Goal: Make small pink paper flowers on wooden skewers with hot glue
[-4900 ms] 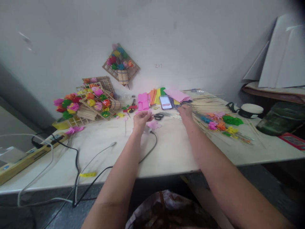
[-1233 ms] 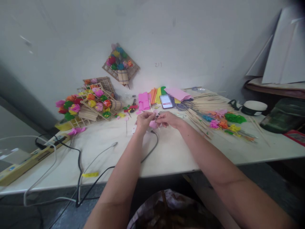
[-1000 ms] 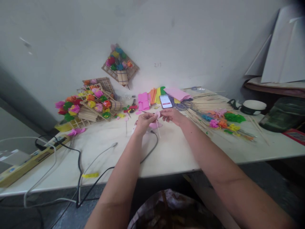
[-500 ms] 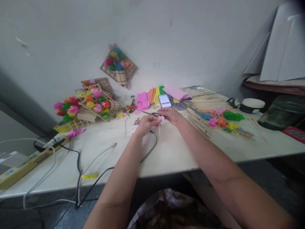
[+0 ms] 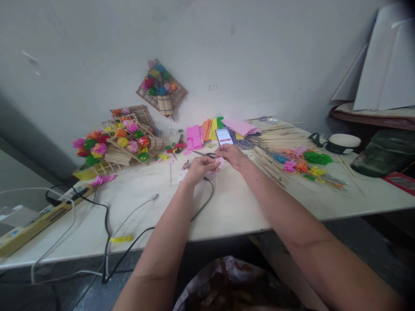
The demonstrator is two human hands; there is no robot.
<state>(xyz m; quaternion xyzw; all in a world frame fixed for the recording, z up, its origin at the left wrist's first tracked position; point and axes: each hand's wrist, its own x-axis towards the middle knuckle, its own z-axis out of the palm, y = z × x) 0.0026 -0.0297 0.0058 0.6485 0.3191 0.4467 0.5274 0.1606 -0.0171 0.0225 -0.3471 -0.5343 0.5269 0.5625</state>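
Observation:
My left hand [image 5: 202, 167] pinches a small pale-pink paper flower [image 5: 220, 162] between thumb and fingers, and a thin stem [image 5: 217, 177] hangs down from it. Just beyond and to the right, my right hand [image 5: 230, 154] is closed in a pinch close to the flower; what its fingertips hold is too small to make out. Scissors [image 5: 204, 153] lie behind the hands. A lit phone [image 5: 224, 137] stands past my right hand. Left of my left hand lies another thin stem with a pink tip [image 5: 171, 163].
Finished flower panels [image 5: 126, 142] pile up at the left; one panel [image 5: 162, 90] hangs on the wall. Coloured paper sheets [image 5: 194, 137], thin sticks [image 5: 285, 139] and paper flowers [image 5: 301, 166] lie toward the back and right. Cables [image 5: 106, 224] and a power strip [image 5: 58, 211] cross the left side.
My right hand has shifted very slightly at the flower. The pink petals face a little differently; my left hand keeps its hold, and the rest is unchanged.

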